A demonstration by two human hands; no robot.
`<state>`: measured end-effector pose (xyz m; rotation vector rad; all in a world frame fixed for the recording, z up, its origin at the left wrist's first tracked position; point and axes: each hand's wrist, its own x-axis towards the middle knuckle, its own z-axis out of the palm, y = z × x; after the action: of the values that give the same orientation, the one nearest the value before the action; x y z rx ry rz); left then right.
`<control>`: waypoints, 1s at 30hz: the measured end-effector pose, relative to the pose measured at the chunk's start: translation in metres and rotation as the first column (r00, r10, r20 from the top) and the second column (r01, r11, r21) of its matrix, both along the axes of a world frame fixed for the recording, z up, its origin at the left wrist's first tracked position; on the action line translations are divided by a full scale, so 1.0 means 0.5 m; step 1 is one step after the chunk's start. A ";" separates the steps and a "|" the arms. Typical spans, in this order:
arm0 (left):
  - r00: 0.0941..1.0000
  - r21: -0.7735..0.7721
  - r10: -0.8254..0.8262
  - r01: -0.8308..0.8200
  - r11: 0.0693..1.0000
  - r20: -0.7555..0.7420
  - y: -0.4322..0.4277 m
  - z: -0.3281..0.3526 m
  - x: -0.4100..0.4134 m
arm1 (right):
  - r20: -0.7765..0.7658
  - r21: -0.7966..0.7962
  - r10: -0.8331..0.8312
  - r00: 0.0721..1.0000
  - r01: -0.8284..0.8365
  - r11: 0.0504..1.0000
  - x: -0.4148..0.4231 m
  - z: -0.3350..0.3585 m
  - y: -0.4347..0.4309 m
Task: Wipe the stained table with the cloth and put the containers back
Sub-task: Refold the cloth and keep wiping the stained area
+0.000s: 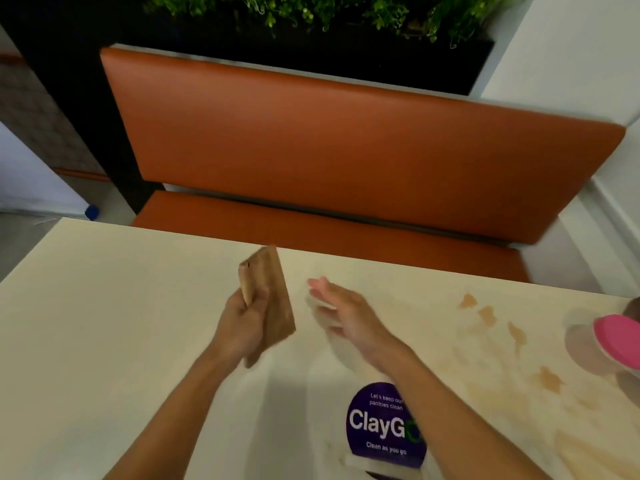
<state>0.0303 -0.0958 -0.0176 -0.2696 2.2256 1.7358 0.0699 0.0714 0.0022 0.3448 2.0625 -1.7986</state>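
My left hand (247, 315) is closed around a folded brown cloth (273, 299), gripping it near one edge so the rest sticks up and tilts away from me above the cream table (104, 323). The cloth is lifted off the surface; none of it is on the stains. My right hand (343, 317) is open, fingers spread and blurred, hovering just right of the cloth without touching it. Something pale and blurred shows under that palm, and I cannot tell what it is or whether I am holding it.

The stains (485, 315) are a scatter of tan-brown splotches on the right part of the table, running from near the far edge down towards me, with a paler smear at the near right corner. At the right edge of the view stands a clear container with a pink lid (616, 337), close to the stains; a darker object shows just behind it, mostly cut off.

Near me, partly hidden under my right forearm, is a round purple sticker (377, 427) reading "ClayGo" and "Clean as you go". Beyond the table is an orange upholstered bench seat (346, 140), with green plants (311, 8) in a dark planter above its backrest
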 end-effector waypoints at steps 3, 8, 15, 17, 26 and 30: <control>0.984 -0.157 -0.039 0.012 0.988 -0.174 -0.026 -0.014 -0.099 | -0.099 0.464 -0.043 0.994 0.084 0.882 0.006 -0.066 0.129; 0.933 -0.742 -0.346 0.161 0.650 -0.100 -0.014 -0.122 -0.219 | 0.173 0.832 0.144 0.974 -0.223 0.509 0.065 -0.150 0.261; 0.929 -0.897 -0.370 0.181 0.403 0.022 0.108 -0.204 -0.180 | 0.140 0.868 0.143 0.980 -0.191 0.458 0.065 -0.172 0.258; 0.918 -0.906 -0.396 0.181 0.383 0.016 0.134 -0.209 -0.164 | 0.139 0.875 0.144 0.980 -0.190 0.444 0.067 -0.175 0.257; 0.785 -0.863 -0.610 0.377 0.336 0.106 0.318 -0.188 -0.022 | 0.055 0.720 0.085 0.995 -0.099 0.687 0.063 -0.200 0.279; 0.685 -0.831 -0.722 0.457 0.319 0.100 0.356 -0.177 0.046 | -0.041 0.326 -0.189 0.981 0.192 0.926 0.062 -0.180 0.288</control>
<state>0.0534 0.0821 -0.1059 0.6488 2.6726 0.2525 0.1010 0.2152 -0.0876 0.6514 2.4101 -1.5511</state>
